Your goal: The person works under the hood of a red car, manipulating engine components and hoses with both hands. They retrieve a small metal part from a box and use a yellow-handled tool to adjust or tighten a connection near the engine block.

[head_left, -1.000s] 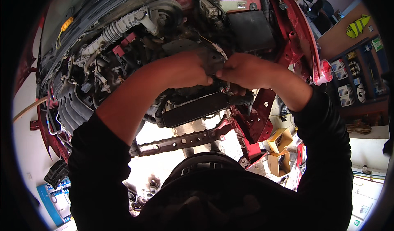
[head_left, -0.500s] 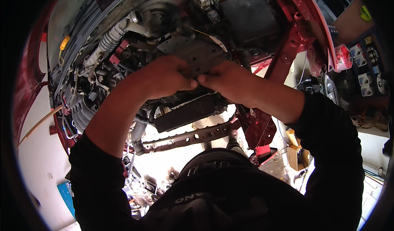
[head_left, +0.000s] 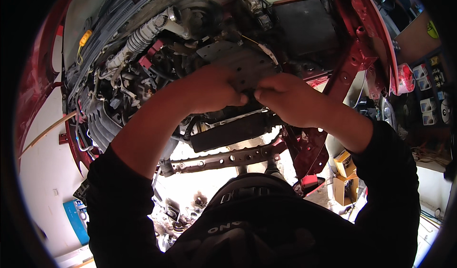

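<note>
Over the open engine bay, my left hand (head_left: 214, 91) and my right hand (head_left: 288, 99) meet at the near edge of a dark flat metal plate (head_left: 245, 60) with several round holes. Both hands are closed, fingers curled, with the thumb tips facing each other across a small gap. What they pinch, if anything, is hidden beneath the fingers and in shadow. Just below them hangs a long black rectangular part (head_left: 228, 132), above a dark perforated crossbar (head_left: 223, 160).
A ribbed grey hose (head_left: 145, 34) runs to the left of the plate; a black box cover (head_left: 304, 27) lies at right. Red body rails (head_left: 342, 77) flank the bay. An orange-yellow tool or light (head_left: 85, 38) hangs left. Cardboard boxes (head_left: 346, 188) stand at lower right.
The whole view has shifted, so the bay appears farther right. My thumbs are slightly wider apart, with my right hand a little farther right. The plate keeps its place in the bay.
</note>
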The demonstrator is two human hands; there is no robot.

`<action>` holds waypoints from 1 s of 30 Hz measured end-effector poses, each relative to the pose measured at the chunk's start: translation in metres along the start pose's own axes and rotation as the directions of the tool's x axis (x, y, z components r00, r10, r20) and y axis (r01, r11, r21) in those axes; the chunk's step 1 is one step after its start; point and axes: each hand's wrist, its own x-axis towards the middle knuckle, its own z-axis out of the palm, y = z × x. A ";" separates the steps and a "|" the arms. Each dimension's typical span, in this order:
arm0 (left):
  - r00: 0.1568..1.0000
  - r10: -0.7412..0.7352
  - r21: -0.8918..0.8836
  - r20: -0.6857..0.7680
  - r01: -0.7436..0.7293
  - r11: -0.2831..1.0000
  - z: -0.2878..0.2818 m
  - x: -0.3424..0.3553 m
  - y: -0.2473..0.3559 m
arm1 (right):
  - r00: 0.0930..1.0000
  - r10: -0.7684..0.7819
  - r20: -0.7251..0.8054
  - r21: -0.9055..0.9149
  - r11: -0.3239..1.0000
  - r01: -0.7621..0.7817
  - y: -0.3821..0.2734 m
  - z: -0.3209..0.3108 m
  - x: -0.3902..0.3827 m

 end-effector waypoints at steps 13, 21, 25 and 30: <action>0.855 0.303 -0.091 -0.421 -0.372 0.924 0.025 -0.029 -0.006 | 0.904 -0.373 -0.207 -0.130 0.927 0.353 0.012 -0.034 0.000; 0.959 0.098 0.184 -0.266 -0.049 0.982 0.026 -0.013 0.017 | 0.663 -0.499 -0.558 -0.203 0.857 0.474 0.041 -0.012 0.000; 0.982 -0.060 0.092 -0.180 0.077 0.993 0.020 -0.006 0.022 | 0.671 -0.468 -0.575 -0.219 0.879 0.425 0.047 -0.016 0.000; 0.975 -0.135 -0.029 -0.176 0.132 0.991 0.024 -0.005 0.021 | 0.640 -0.485 -0.596 -0.226 0.866 0.446 0.047 -0.016 -0.001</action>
